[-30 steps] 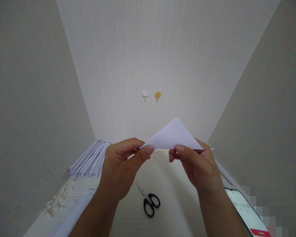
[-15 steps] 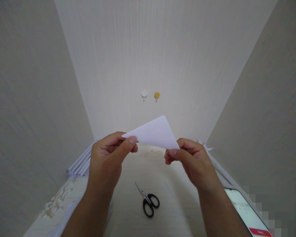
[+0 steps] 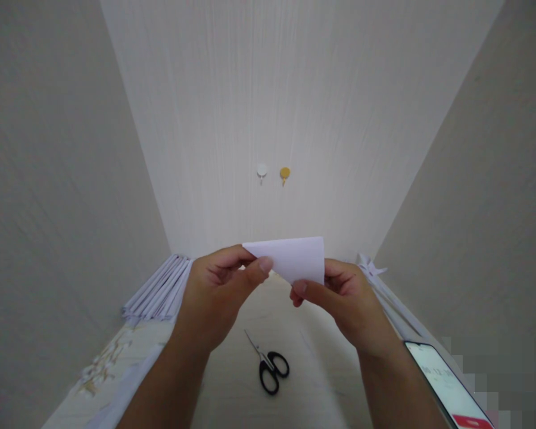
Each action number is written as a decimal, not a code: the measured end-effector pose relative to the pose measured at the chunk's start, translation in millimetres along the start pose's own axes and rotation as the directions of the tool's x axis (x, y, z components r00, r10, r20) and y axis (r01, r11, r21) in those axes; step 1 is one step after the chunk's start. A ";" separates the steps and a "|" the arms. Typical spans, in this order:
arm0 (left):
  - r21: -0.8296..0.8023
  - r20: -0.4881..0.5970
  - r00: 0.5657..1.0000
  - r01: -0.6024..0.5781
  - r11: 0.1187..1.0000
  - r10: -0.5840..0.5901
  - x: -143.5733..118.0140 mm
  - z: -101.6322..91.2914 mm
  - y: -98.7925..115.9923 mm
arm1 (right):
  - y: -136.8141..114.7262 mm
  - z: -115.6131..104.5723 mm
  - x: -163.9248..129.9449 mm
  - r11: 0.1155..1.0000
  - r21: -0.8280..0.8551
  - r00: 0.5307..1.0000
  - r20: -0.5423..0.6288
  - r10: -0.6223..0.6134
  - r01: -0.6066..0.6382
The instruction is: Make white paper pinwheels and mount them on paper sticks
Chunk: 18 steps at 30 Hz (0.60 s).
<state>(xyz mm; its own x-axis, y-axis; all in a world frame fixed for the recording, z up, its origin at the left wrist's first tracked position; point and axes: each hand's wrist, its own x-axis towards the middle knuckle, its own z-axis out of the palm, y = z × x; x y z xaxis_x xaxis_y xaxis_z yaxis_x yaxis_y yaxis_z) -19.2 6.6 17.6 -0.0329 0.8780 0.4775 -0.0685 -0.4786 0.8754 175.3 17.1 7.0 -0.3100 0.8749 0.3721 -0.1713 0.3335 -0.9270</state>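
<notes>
Nearest the person, low and to the right of the grip, I saw a dark-edged rectangular phone [image 3: 444, 378] with a lit, pale screen. Below the grip, black-handled metal scissors [image 3: 268, 361] lay on the pale, grained tabletop [image 3: 259, 313]. Above them, the left hand [image 3: 217, 304] had its thumb and fingers clamped on the pointed end of a folded piece of white paper [image 3: 297, 253], and the right hand [image 3: 346, 301] pinched its lower right corner. The paper was held up between the two hands, its broad end to the right. Left of the grip lay a bundle of long, narrow, folded white paper strips [image 3: 156, 292]. Beyond the grip, a round white hook [image 3: 261, 171] and a round yellow hook [image 3: 285, 172] hung side by side on the pale, streaked wall [image 3: 268, 89].
</notes>
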 end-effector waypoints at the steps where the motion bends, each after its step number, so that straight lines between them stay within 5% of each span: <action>1: 0.005 0.047 0.999 0.006 1.000 -0.006 -0.6 0.7 -0.2 | 0.1 1.3 0.7 1.000 0.003 1.000 -0.001 -0.002 0.002; 5: 0.072 0.129 0.992 -0.008 0.997 -0.001 -1.9 0.5 -1.1 | 0.8 4.5 3.1 0.999 0.028 0.999 0.025 0.025 -0.026; 18: 0.116 -0.005 0.999 -0.046 0.992 0.046 1.8 -3.1 -3.1 | 4.1 -0.7 1.8 0.994 -0.101 0.998 0.028 0.048 -0.045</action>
<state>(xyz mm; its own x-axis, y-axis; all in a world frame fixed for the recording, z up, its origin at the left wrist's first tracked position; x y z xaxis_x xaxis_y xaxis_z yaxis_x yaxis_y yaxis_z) -22.2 9.7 15.5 -0.0411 0.8548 0.5173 0.0489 -0.5154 0.8556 174.7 20.3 3.8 -0.3437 0.8799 0.3280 -0.0618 0.3273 -0.9429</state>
